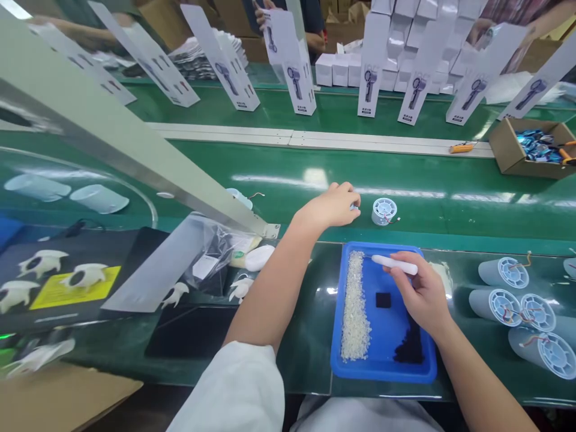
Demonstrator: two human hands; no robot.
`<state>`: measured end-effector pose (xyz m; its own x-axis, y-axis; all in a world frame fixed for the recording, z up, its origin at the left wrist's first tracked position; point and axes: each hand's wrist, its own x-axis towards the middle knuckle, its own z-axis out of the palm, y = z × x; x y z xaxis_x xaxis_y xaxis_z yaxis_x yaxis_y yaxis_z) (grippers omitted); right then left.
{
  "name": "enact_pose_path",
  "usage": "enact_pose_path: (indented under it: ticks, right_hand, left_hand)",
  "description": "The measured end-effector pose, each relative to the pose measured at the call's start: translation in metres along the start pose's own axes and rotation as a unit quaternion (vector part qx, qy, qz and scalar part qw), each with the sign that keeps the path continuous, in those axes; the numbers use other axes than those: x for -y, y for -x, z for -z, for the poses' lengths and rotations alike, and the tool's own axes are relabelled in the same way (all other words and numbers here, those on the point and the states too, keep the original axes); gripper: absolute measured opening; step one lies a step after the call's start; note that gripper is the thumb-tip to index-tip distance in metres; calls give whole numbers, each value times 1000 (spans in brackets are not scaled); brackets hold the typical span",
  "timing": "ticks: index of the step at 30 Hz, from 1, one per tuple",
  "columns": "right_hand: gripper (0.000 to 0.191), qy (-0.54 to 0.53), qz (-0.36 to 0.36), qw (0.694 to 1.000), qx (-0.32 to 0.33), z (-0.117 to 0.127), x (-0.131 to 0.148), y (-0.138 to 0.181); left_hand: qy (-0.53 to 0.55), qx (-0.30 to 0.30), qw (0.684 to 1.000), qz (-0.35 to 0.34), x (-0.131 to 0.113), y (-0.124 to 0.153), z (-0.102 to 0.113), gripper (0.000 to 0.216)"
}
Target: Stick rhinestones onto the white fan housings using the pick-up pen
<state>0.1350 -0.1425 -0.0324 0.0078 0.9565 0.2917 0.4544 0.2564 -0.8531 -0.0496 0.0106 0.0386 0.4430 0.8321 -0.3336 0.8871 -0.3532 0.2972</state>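
My left hand (335,205) reaches out over the green belt, fingers curled on a small pale part that I cannot make out. Just right of it a round white fan-like part (384,211) with thin wires lies on the belt. My right hand (420,293) grips a white pen-shaped tool (395,264) above a blue tray (382,366). In the tray lie a strip of tiny clear pieces (355,309), a small black square (383,299) and a heap of black pieces (409,347).
Several grey cylinders with white fan ends (517,300) lie at the right. Upright white product boxes (294,72) line the far belt, with a cardboard box of blue items (535,147). Plastic bags (216,255) and white moulded parts (45,261) sit left. Other people stand beyond.
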Motion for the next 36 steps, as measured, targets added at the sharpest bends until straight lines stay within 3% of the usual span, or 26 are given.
enact_pose_path:
  ticks: [10, 14, 20, 24, 31, 36]
  right_hand:
    - [15, 43, 12, 999, 4, 0, 3, -3]
    - [10, 92, 54, 994, -6, 5, 10, -5]
    - [16, 158, 110, 974, -122, 17, 17, -6]
    - [21, 160, 73, 969, -172, 23, 12, -8]
    - [21, 156, 17, 973, -169, 23, 7, -12]
    - [21, 146, 17, 975, -167, 22, 7, -12]
  left_hand:
    - [14, 10, 1000, 15, -5, 10, 8, 20]
    - [21, 13, 1000, 17, -7, 11, 9, 18]
    - [21, 11, 1000, 3, -10, 3, 3, 28]
    - [10, 11, 1000, -19, -12, -3, -4, 39]
    - [27, -32, 999, -6, -7, -11, -11, 51]
    - [78, -57, 995, -38, 0, -22, -20, 41]
